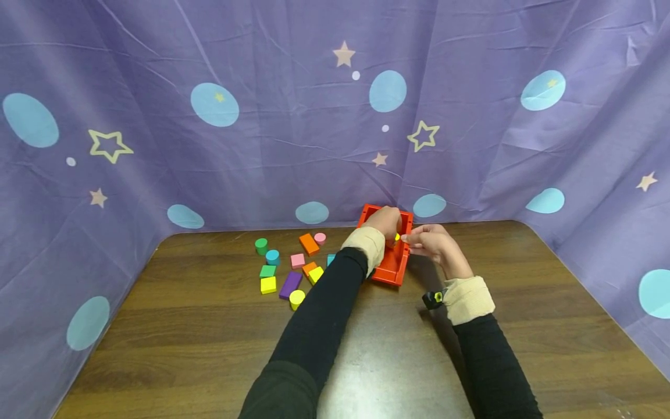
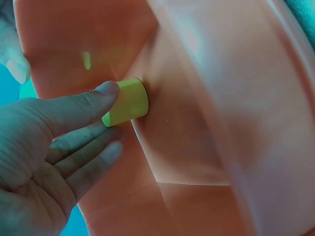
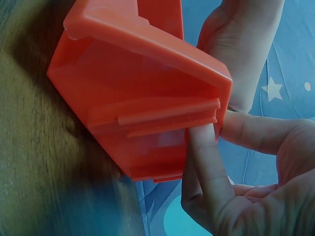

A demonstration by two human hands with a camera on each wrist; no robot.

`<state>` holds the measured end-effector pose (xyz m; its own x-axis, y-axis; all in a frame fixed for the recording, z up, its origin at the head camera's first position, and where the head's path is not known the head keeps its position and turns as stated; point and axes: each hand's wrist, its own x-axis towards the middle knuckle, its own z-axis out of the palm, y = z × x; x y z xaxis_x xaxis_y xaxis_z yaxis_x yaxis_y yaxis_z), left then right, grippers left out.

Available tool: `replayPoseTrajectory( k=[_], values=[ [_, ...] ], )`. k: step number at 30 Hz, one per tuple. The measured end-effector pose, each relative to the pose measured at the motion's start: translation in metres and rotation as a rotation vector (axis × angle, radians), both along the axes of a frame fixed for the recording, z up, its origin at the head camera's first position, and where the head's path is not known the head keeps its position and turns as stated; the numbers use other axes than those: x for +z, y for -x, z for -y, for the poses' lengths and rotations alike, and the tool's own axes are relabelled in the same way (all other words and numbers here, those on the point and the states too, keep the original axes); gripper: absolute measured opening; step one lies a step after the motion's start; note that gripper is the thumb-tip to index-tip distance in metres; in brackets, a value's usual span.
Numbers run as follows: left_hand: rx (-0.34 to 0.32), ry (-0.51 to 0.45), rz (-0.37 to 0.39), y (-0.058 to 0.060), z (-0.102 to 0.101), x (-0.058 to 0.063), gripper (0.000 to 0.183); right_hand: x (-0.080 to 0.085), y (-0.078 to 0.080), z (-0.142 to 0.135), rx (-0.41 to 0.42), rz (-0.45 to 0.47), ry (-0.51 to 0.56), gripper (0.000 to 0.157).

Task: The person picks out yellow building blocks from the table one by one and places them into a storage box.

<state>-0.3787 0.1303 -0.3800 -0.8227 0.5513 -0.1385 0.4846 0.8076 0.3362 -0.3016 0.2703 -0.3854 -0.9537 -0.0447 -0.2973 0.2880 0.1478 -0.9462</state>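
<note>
A red plastic bin (image 1: 389,273) stands near the back edge of the table. My left hand (image 1: 384,222) reaches over its rim and pinches a yellow block (image 2: 132,101) between thumb and fingers. In the left wrist view, the block is rounded and lies against the bin's inner wall. My right hand (image 1: 437,244) holds the bin's right side. The right wrist view shows its fingertips (image 3: 202,142) under a ridge on the outer wall and the thumb at the rim. My left hand hides part of the bin's inside.
Left of the bin lie several loose blocks, among them a green cylinder (image 1: 262,247), a blue cylinder (image 1: 273,257), an orange block (image 1: 309,244), a purple block (image 1: 290,285) and a yellow cylinder (image 1: 296,299). A purple curtain (image 1: 293,174) hangs behind the table (image 1: 183,326).
</note>
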Motion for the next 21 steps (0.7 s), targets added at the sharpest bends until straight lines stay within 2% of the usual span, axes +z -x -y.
replayPoseTrajectory(
  k=[7, 11, 21],
  values=[
    [-0.007, 0.033, -0.017, -0.0002, 0.0015, 0.0009, 0.021, -0.0007, 0.0014, 0.0001, 0.005, 0.013, 0.005, 0.005],
    [-0.006, 0.038, -0.006, -0.0011, 0.0033, 0.0026, 0.020, -0.0016, 0.0033, 0.0008, -0.007, 0.022, 0.016, 0.010],
    [-0.017, 0.025, -0.005, -0.0019, 0.0092, 0.0075, 0.037, -0.0025, 0.0045, 0.0007, -0.001, 0.020, 0.030, 0.010]
  ],
)
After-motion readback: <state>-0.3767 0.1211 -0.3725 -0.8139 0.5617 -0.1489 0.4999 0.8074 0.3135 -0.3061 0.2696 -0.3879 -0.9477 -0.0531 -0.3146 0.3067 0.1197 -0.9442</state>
